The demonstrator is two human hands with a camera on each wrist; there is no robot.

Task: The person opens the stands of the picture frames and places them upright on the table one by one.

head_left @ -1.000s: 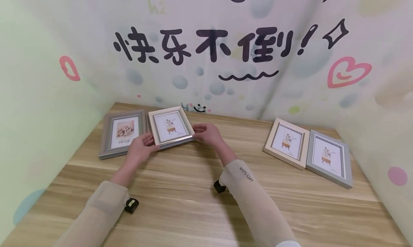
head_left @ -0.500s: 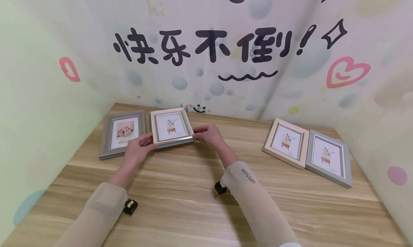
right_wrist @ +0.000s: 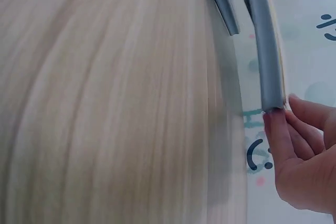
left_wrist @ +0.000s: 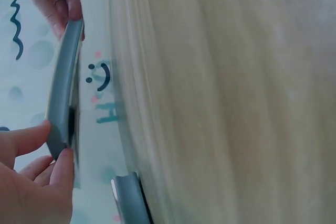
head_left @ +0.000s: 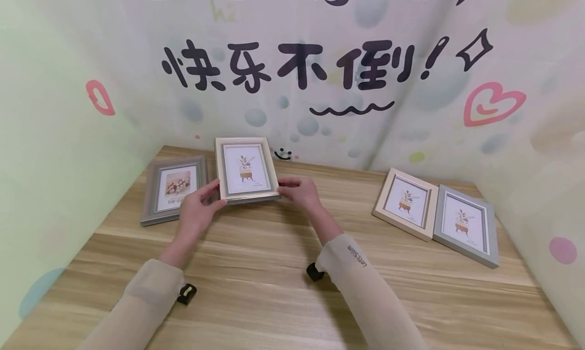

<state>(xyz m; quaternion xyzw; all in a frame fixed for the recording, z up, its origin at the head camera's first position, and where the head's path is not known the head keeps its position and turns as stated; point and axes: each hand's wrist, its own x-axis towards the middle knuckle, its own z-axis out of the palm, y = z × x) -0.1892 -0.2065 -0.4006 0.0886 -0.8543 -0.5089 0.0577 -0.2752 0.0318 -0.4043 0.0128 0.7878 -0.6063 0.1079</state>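
Note:
Both hands hold a cream photo frame (head_left: 224,177) with a potted-plant picture, near the back left of the table. My left hand (head_left: 196,210) pinches its lower left corner between thumb and fingers; my right hand (head_left: 302,193) pinches the lower right corner. The wrist views show the frame edge-on as a blue-grey edge (left_wrist: 62,87), lifted off the tabletop, with fingers beneath it and a stand flap behind. In the right wrist view the right hand (right_wrist: 304,156) grips the edge's end. Left of it lies a grey-brown photo frame (head_left: 153,187) with a pink picture.
On the right lie a cream photo frame (head_left: 386,190) and a grey photo frame (head_left: 491,228), side by side, both with plant pictures. A printed cloth (head_left: 292,131) hangs right behind the wooden table (head_left: 256,268). Pale green cloth (head_left: 59,152) borders the left side.
The held cream frame has risen and shifted slightly right. It has turned straighter and tipped more upright, its face now more toward me. Both hands moved with it.

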